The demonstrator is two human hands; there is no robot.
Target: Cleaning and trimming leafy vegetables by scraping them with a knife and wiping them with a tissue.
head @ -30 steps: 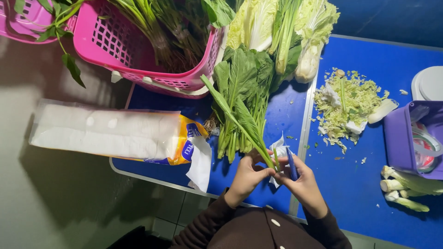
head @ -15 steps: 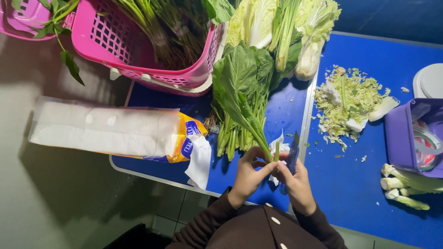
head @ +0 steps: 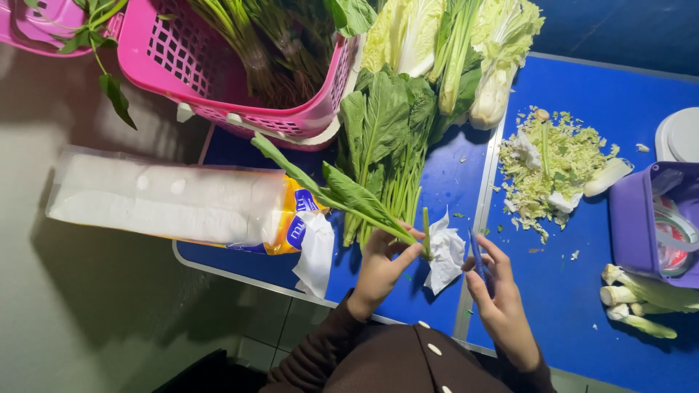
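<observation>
The left hand (head: 380, 268) pinches a leafy stalk (head: 342, 195) by its cut end, leaves trailing up-left, so the stem meets the thin blue blade (head: 476, 252) gripped in the right hand (head: 496, 298), beside a crumpled tissue (head: 445, 251).

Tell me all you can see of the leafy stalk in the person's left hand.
The leafy stalk is a fresh green vegetable with long, narrow leaves on pale green stems. The left hand pinches its stem end, so it slants up and leftward over the blue table, its tip reaching toward the pink basket. It looks whole and unwilted.
</observation>
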